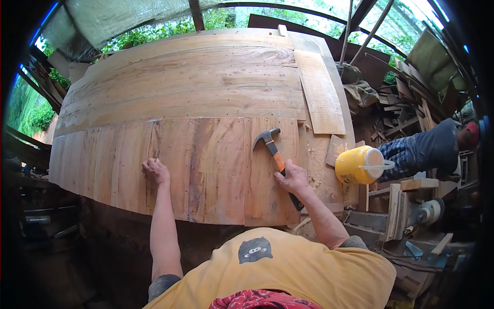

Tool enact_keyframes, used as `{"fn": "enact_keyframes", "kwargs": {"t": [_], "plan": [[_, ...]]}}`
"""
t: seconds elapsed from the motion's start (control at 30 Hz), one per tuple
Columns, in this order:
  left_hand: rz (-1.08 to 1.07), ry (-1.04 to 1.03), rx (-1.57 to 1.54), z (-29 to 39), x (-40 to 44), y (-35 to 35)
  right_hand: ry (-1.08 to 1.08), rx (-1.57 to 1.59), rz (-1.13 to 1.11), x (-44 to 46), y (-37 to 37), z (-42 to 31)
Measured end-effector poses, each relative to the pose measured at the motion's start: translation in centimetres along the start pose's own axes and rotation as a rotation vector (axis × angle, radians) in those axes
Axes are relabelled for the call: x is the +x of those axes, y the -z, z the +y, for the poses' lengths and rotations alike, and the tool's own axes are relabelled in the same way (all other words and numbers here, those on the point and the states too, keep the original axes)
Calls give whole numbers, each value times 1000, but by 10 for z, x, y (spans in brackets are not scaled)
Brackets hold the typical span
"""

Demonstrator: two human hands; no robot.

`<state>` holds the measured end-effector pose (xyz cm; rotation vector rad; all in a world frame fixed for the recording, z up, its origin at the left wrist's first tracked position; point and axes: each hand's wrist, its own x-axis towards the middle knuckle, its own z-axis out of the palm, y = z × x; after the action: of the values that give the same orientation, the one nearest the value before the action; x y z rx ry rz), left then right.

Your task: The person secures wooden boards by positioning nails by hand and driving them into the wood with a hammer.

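Observation:
My right hand (293,178) is closed round the handle of a claw hammer (277,154) with an orange and black grip. The hammer's dark head points away from me, at or just above the boards. On the left, my left hand (156,171) rests on the wooden panel (218,154) with its fingers drawn together in a pinch. Whatever is between those fingertips is too small to make out. Narrow boards run toward me on the near part of the panel, and longer boards lie crosswise behind them. Small dark nail marks dot the surface.
A yellow water jug (358,165) with a pale handle stands at the panel's right edge. A loose plank (320,92) lies on the right side. Another person's leg (419,149) shows beyond the jug. Scrap wood (401,108) and an angle grinder-like tool (429,211) are at the right.

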<state>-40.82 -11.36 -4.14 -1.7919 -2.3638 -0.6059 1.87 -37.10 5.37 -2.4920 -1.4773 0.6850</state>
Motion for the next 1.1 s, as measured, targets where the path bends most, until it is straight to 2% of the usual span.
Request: {"fn": "enact_keyframes", "kwargs": {"t": [0.1,0.17,0.2,0.23,0.27,0.33,0.4,0.47,0.5,0.53,0.57,0.63,0.67,0.7,0.8,0.9,0.93,1.03,1.1], "plan": [[71,-32,-86,-4,-2,-3,-39,-35,51,-2,-7,4],[129,-55,-195,-17,5,-29,-25,-53,95,-1,-12,1],[276,-137,-259,-28,10,-53,-30,-26,98,-1,-14,2],[326,-189,-381,-32,11,-61,-22,-4,96,1,-13,4],[276,-187,-333,-29,8,-45,-4,-16,109,0,-11,3],[324,-141,-445,-27,0,-26,17,-12,105,-1,-10,1],[221,-86,-577,-38,-13,-23,22,-3,114,-4,-12,3],[214,-90,-673,-53,-39,18,30,-2,157,-5,-15,0],[180,-125,-745,-49,-58,31,81,148,152,15,-43,10],[182,-111,-733,-64,-72,-7,84,290,177,24,-58,38],[123,-180,-745,-74,-86,1,101,230,97,10,-43,13],[-274,93,-864,-71,-114,92,18,131,249,-24,-31,-15],[-74,-41,-828,-87,-118,66,32,7,173,3,-51,7],[-31,-44,-823,-92,-122,67,-32,-120,160,-1,-45,-7],[-79,-42,-815,-93,-127,68,-91,-32,104,-18,-30,-24],[62,-189,-614,-81,-131,63,-59,9,73,-20,-27,-14],[51,-154,-609,-78,-135,61,51,48,120,-18,-27,-4],[47,-78,-577,-69,-138,60,37,367,43,-6,-3,19],[65,-55,-526,-62,-142,60,5,484,230,16,11,45]]}}
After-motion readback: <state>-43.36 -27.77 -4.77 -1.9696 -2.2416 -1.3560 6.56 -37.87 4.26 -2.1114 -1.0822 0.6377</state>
